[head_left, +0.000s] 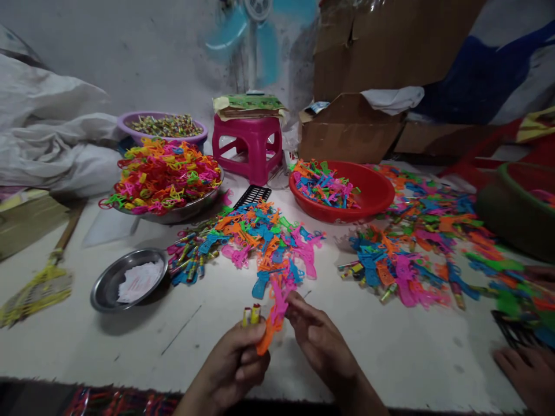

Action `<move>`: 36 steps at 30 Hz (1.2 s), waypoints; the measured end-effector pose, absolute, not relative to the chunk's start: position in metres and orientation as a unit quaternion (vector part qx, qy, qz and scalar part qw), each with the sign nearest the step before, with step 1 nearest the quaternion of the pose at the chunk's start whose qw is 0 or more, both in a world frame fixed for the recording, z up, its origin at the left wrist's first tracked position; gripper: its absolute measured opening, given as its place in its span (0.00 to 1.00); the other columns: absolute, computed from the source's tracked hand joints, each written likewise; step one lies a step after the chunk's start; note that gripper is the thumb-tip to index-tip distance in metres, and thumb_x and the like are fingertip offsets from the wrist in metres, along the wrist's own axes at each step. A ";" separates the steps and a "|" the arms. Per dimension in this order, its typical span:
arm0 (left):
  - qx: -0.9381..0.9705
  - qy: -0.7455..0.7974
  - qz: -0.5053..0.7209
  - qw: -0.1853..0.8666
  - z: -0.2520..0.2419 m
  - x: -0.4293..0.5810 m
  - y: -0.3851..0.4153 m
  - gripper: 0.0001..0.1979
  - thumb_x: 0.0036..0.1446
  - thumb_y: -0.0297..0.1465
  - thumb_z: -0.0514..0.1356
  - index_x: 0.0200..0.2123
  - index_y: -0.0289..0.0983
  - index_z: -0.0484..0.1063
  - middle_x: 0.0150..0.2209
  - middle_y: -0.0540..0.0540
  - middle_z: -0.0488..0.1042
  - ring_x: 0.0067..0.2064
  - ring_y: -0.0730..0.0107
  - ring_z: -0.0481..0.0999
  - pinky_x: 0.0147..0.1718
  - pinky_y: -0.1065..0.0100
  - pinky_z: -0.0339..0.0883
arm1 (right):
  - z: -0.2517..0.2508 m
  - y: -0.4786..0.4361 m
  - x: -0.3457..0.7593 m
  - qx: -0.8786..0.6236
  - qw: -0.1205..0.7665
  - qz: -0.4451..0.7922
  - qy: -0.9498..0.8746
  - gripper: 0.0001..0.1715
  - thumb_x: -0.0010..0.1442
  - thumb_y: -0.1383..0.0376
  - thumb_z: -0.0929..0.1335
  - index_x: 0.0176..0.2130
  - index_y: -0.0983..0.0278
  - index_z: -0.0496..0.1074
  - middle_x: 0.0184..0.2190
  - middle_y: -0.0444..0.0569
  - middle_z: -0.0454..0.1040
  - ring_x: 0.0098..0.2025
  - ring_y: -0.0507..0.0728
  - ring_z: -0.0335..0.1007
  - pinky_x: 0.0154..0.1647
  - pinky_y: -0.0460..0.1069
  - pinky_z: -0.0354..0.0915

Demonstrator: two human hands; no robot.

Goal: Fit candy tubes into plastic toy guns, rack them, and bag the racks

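Note:
Near the table's front edge, my left hand (243, 361) is closed around small yellow wrapped tubes (252, 315) and an orange plastic piece (267, 338). A pink toy gun (281, 296) rises between both hands. My right hand (314, 335) has its fingertips at the pink piece's right side, thumb and fingers bent together; the exact grip is hard to make out. Just beyond lies a loose pile of orange, blue, pink and green toy guns (264, 234), with tubes at its left side.
A steel bowl (160, 268) holding white paper slips sits left, below a heaped basin (173, 216). A red basin (377, 193) stands behind the piles. Another person's hand (526, 370) is at the far right. A pink stool (249, 127) stands at the back.

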State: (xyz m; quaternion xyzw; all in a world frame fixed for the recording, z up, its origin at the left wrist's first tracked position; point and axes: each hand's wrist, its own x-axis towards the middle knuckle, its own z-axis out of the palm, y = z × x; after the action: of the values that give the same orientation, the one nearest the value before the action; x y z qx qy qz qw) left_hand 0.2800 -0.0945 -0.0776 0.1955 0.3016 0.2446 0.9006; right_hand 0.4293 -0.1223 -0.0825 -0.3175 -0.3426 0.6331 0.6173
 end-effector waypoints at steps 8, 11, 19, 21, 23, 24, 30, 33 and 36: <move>0.283 0.294 0.206 0.889 -0.081 0.289 -0.106 0.19 0.43 0.43 0.63 0.20 0.35 0.60 0.10 0.61 0.51 0.10 0.88 0.44 0.09 0.79 0.36 | -0.077 -0.119 0.409 -0.336 0.594 0.697 -0.219 0.20 0.41 0.56 0.74 0.33 0.62 0.71 0.25 0.44 0.69 0.27 0.51 0.65 0.29 0.46 0.62; 0.385 0.366 0.243 0.812 -0.084 0.293 -0.108 0.23 0.46 0.50 0.57 0.20 0.35 0.58 0.09 0.60 0.52 0.09 0.86 0.47 0.09 0.78 0.38 | -0.076 -0.116 0.415 -0.386 0.631 0.619 -0.263 0.16 0.42 0.59 0.74 0.31 0.62 0.69 0.26 0.43 0.69 0.28 0.51 0.65 0.29 0.46 0.63; 0.512 0.456 0.243 0.686 -0.079 0.289 -0.106 0.20 0.54 0.47 0.49 0.37 0.36 0.61 0.16 0.57 0.62 0.12 0.83 0.55 0.11 0.79 0.47 | -0.083 -0.111 0.414 -0.544 0.682 0.381 -0.305 0.17 0.44 0.64 0.73 0.34 0.62 0.66 0.24 0.39 0.64 0.24 0.48 0.64 0.22 0.42 0.62; 0.531 0.446 0.217 0.687 -0.075 0.288 -0.106 0.19 0.55 0.46 0.49 0.35 0.35 0.61 0.17 0.56 0.63 0.13 0.83 0.55 0.12 0.78 0.47 | -0.087 -0.113 0.409 -0.543 0.672 0.375 -0.337 0.15 0.47 0.65 0.72 0.35 0.62 0.65 0.24 0.40 0.65 0.24 0.48 0.64 0.22 0.42 0.63; 0.546 0.444 0.206 0.680 -0.074 0.287 -0.107 0.18 0.56 0.46 0.48 0.33 0.35 0.61 0.17 0.57 0.61 0.13 0.83 0.54 0.12 0.78 0.46 | -0.091 -0.115 0.407 -0.547 0.660 0.363 -0.366 0.14 0.49 0.65 0.70 0.36 0.62 0.64 0.24 0.40 0.65 0.24 0.48 0.63 0.23 0.43 0.63; 0.552 0.445 0.205 0.675 -0.074 0.288 -0.107 0.18 0.56 0.45 0.48 0.32 0.35 0.61 0.16 0.57 0.60 0.13 0.83 0.53 0.12 0.78 0.46 | -0.093 -0.116 0.407 -0.549 0.656 0.354 -0.379 0.14 0.49 0.66 0.70 0.36 0.62 0.64 0.24 0.40 0.65 0.24 0.48 0.63 0.24 0.43 0.64; 0.584 0.430 0.223 0.651 -0.081 0.296 -0.114 0.17 0.57 0.44 0.48 0.30 0.35 0.62 0.17 0.57 0.56 0.18 0.80 0.55 0.18 0.76 0.49 | -0.104 -0.124 0.398 -0.558 0.661 0.290 -0.410 0.13 0.54 0.66 0.67 0.40 0.61 0.62 0.26 0.41 0.63 0.26 0.49 0.62 0.26 0.43 0.64; 0.624 0.426 0.196 0.625 -0.077 0.299 -0.116 0.17 0.58 0.42 0.47 0.31 0.35 0.64 0.18 0.55 0.60 0.20 0.79 0.59 0.20 0.75 0.52 | -0.106 -0.124 0.394 -0.565 0.658 0.282 -0.410 0.13 0.55 0.66 0.66 0.41 0.60 0.62 0.27 0.42 0.63 0.27 0.49 0.63 0.27 0.44 0.64; 0.662 0.435 0.138 0.594 -0.076 0.296 -0.105 0.16 0.58 0.40 0.47 0.38 0.35 0.66 0.21 0.52 0.67 0.20 0.75 0.64 0.22 0.73 0.58 | -0.105 -0.117 0.422 -0.602 0.613 0.291 -0.422 0.13 0.54 0.62 0.66 0.40 0.61 0.62 0.26 0.42 0.65 0.27 0.52 0.64 0.27 0.46 0.64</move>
State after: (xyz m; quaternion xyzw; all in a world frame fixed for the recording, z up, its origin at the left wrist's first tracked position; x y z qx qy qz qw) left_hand 0.2960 -0.1052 -0.0760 0.6622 0.4354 0.1379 0.5941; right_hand 0.4220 -0.1174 -0.1053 -0.6019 -0.4216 0.2907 0.6128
